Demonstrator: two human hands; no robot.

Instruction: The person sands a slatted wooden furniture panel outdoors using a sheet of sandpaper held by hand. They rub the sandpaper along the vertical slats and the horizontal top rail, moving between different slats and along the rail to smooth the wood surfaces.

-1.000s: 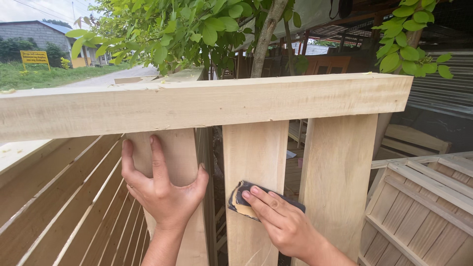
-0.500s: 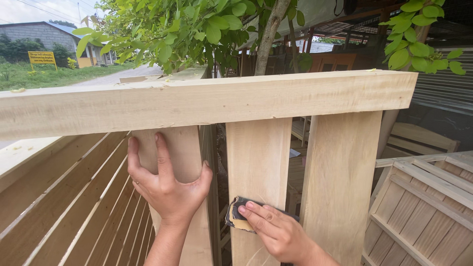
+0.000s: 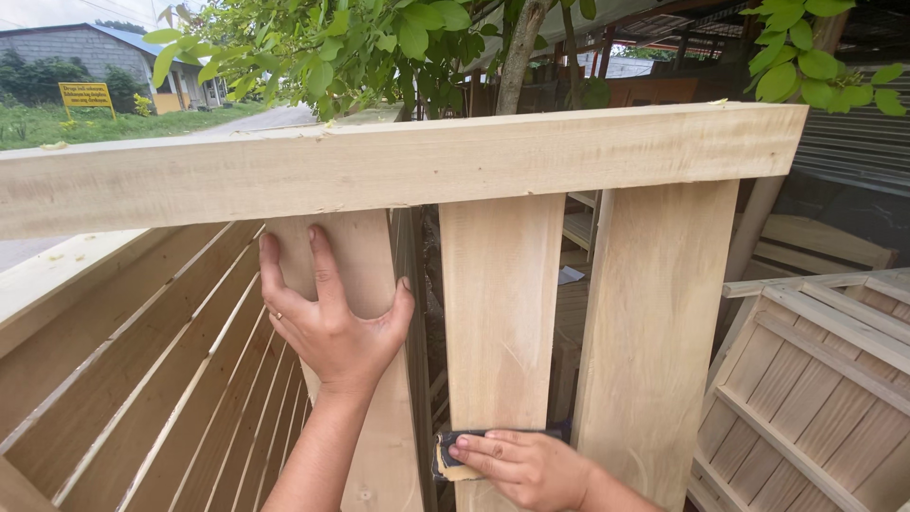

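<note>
A pale wooden frame stands in front of me: a thick top rail [image 3: 408, 166] with three upright slats under it. My left hand [image 3: 327, 322] grips the left slat [image 3: 355, 256], fingers on its face and thumb around its right edge. My right hand [image 3: 526, 465] presses a dark sanding pad [image 3: 455, 453] flat against the lower part of the middle slat [image 3: 500, 303]. The right slat [image 3: 654, 322] is untouched.
More slatted wooden panels lean at the left [image 3: 133, 379] and the lower right [image 3: 815, 379]. A tree [image 3: 517, 57] with green leaves rises behind the rail. Stacked boards and a shed lie behind the slats, a road and a building at the far left.
My right hand has slid the sanding pad down the middle slat. My left hand keeps its grip on the left slat. The view has shifted slightly.
</note>
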